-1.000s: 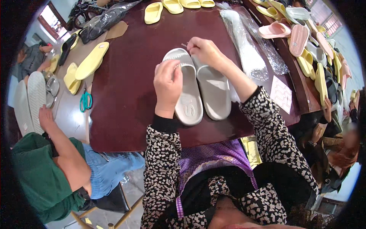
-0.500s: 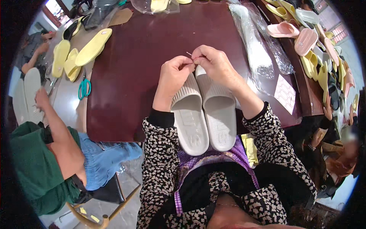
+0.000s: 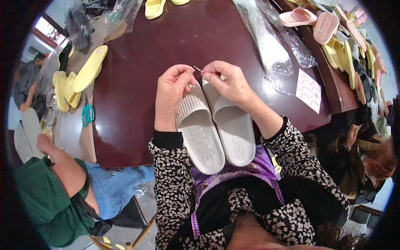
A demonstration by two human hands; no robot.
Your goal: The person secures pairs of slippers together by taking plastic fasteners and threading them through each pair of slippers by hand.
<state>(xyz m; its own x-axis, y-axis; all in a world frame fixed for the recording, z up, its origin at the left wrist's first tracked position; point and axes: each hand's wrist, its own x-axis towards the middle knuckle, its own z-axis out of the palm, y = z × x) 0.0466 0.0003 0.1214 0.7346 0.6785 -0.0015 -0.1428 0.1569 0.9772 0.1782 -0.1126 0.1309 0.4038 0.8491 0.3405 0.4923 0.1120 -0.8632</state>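
Note:
A pair of light grey slide slippers, the left one (image 3: 203, 141) and the right one (image 3: 236, 135), lies side by side in front of me, heels toward my body. Over their toe ends, my right hand (image 3: 228, 82) pinches a thin pale strip (image 3: 197, 68) between thumb and fingers. My left hand (image 3: 173, 93) is closed in a pinch just left of it, above the left slipper's toe. Whatever sits between those left fingertips is too small to make out. The fingertips of the two hands are slightly apart.
Clear plastic bags (image 3: 271, 50) and a white patterned card (image 3: 308, 91) lie on the dark red table (image 3: 133, 104). Teal-handled scissors (image 3: 88, 114) and yellow slippers (image 3: 91, 68) are at left. A slipper pile (image 3: 327, 28) stands at right. People sit on both sides.
My fingertips, together before, have parted a little, and the thin strip shows in the gap. My view has shifted slightly; the slippers stay in front of me.

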